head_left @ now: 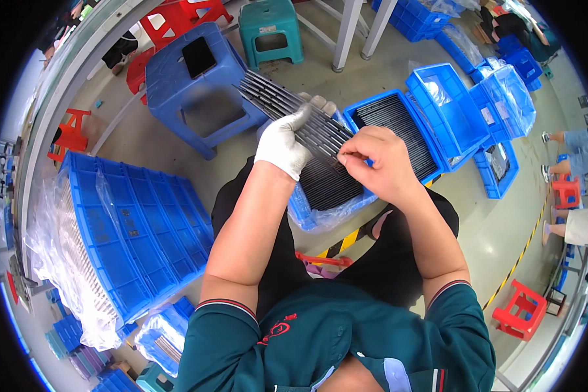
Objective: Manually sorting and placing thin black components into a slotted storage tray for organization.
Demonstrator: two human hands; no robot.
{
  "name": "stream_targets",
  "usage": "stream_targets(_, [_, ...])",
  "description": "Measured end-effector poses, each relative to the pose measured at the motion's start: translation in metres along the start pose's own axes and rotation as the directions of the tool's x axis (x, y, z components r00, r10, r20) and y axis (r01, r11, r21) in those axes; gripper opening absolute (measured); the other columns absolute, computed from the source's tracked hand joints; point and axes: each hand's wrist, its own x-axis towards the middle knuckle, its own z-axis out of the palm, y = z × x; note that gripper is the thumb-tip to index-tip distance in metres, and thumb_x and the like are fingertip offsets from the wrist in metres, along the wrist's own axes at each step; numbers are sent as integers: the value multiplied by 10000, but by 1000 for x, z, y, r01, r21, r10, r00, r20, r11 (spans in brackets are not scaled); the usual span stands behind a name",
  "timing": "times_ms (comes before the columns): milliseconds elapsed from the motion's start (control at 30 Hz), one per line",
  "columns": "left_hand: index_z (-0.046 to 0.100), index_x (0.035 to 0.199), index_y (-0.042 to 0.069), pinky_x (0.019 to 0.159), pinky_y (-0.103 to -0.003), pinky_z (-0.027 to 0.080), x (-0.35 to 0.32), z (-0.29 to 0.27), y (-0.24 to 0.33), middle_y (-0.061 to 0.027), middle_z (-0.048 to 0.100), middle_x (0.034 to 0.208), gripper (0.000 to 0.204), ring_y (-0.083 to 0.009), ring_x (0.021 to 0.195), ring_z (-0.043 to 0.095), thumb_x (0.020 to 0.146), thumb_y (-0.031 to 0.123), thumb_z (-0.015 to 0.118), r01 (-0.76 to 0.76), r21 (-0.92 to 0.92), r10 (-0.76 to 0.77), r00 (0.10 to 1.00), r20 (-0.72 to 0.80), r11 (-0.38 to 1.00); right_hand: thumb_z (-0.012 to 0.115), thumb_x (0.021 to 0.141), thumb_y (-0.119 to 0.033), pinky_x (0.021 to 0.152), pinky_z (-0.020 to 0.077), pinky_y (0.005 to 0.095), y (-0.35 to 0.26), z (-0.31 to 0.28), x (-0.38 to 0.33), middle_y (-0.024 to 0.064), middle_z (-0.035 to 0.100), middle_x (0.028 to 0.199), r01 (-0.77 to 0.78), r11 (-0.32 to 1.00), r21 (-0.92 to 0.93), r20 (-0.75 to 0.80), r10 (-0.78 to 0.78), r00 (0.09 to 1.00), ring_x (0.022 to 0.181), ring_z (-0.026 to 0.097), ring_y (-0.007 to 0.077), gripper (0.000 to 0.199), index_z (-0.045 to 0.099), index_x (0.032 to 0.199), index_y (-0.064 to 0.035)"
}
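Note:
My left hand (285, 140), in a white glove, is closed around a bundle of thin dark metal rods (268, 93). The rods fan out slightly toward the far left. My bare right hand (382, 163) pinches at the bundle's near right end, thumb and forefinger together on a rod tip. Just below the bundle sits a blue crate lined with clear plastic (330, 221), filled with rows of similar dark rods (323, 186). To its right, a second blue crate (431, 147) holds more rods in rows.
A blue stool (170, 72) with a dark flat phone-like object (198, 57) stands at far left. Tall stacked blue crates (134, 228), partly wrapped in plastic, rise at left. Blue bins (451, 108) lie right. A green stool (271, 32) and red stool (521, 310) stand farther out.

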Motion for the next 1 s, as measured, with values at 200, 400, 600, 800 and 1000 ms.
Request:
stream_targets(200, [552, 1018, 38, 859, -473, 524, 6, -6, 0, -145, 635, 971, 97, -321, 936, 630, 938, 24, 499, -27, 2, 27, 999, -41, 1000, 696, 666, -70, 613, 434, 354, -11, -2, 3, 31, 582, 656, 189, 963, -190, 2, -192, 981, 646, 580, 235, 82, 623, 697, -90])
stream_targets(400, [563, 1009, 39, 860, -469, 523, 5, -3, -1, -144, 641, 963, 96, -310, 929, 635, 933, 20, 507, -75, 36, 79, 990, -113, 997, 695, 682, -73, 634, 438, 353, -5, 0, -1, 28, 604, 698, 36, 978, -205, -53, -47, 998, 700, 593, 229, 74, 624, 697, -87])
stream_targets(600, [558, 1002, 34, 881, -479, 511, 12, -10, -2, -145, 632, 950, 86, -321, 921, 625, 935, 30, 503, 8, -39, -8, 1000, 11, 999, 699, 683, -65, 641, 439, 342, -1, 4, -1, 26, 611, 704, 83, 987, -136, -16, -86, 996, 692, 598, 226, 78, 637, 720, -94])
stream_targets(800, [560, 975, 31, 843, -495, 503, 3, -1, -5, -144, 624, 909, 74, -322, 901, 612, 940, 57, 500, 5, 4, -5, 1000, -26, 1000, 683, 717, -1, 599, 454, 278, -8, -8, 0, 56, 580, 711, -131, 988, 83, -283, 149, 948, 625, 569, 178, 87, 629, 771, -43])
stream_targets(1000, [592, 806, 93, 659, -441, 494, 8, -8, 1, -43, 536, 672, 169, -221, 638, 545, 897, 227, 641, 9, 181, 15, 991, -131, 983, 688, 790, -41, 628, 446, 228, 8, -19, -6, 32, 595, 766, -263, 927, 269, -282, 337, 898, 672, 541, 93, 73, 645, 835, -2])
